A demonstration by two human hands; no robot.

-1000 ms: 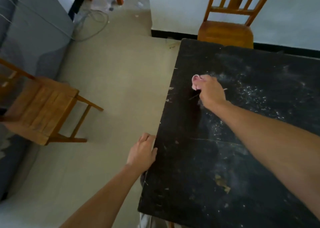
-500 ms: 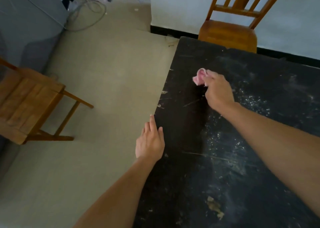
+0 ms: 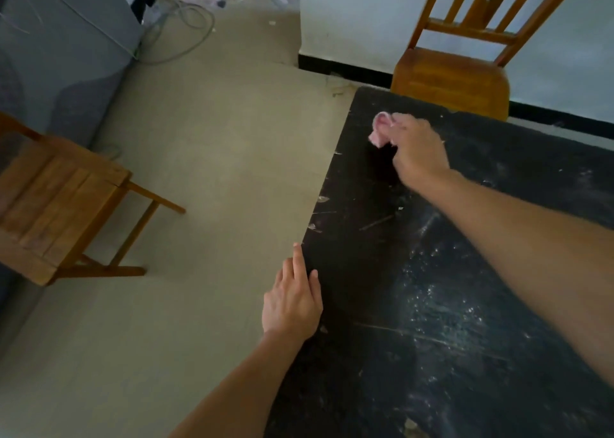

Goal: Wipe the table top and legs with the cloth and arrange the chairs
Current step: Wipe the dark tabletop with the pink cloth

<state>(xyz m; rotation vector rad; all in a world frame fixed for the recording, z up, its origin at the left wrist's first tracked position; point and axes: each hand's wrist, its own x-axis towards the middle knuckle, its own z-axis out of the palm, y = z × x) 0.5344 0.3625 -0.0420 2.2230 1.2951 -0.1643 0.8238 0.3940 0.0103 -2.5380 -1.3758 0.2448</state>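
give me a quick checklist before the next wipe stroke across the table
1. Cloth in grip: ok, the right hand is closed on the pink cloth.
2. Cloth on the surface: cannot tell, contact is hidden by the hand.
3. Table steadied: ok, the left hand rests at the table edge.
4. Top clean: not ok, white specks remain near the middle.
5. Stroke path free: ok, nothing stands on the visible top.
6. Chairs arranged: not ok, the left chair stands away from the table; the far chair is at its edge.
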